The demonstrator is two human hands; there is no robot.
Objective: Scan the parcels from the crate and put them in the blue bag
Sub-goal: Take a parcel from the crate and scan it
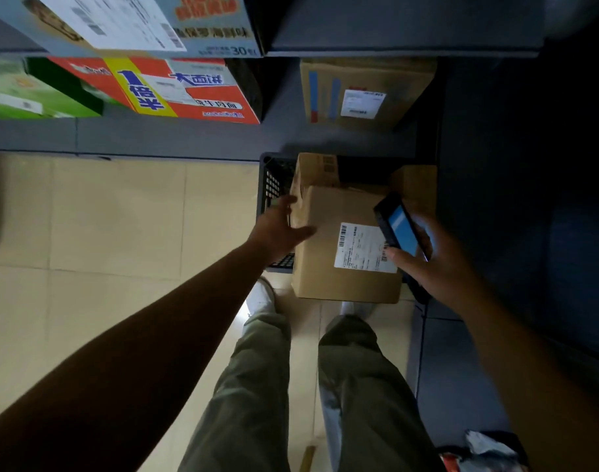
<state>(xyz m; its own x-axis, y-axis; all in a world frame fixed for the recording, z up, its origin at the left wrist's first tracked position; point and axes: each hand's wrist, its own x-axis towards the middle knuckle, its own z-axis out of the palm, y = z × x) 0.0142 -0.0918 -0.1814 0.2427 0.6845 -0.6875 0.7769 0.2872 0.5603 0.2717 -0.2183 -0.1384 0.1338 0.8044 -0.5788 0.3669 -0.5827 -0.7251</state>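
A parcel storeroom or pickup point. Grey metal shelves (155,137) hold printed cartons (128,93) and a brown box (403,93), which carries a white shipping label (361,103). On the beige tiled floor (121,216), a black crate (274,185) holds more labelled cardboard parcels (325,267).

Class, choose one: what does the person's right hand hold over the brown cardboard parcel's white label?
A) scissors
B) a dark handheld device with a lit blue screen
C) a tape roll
B: the right hand grips a dark handheld device with a lit blue screen above the white label.
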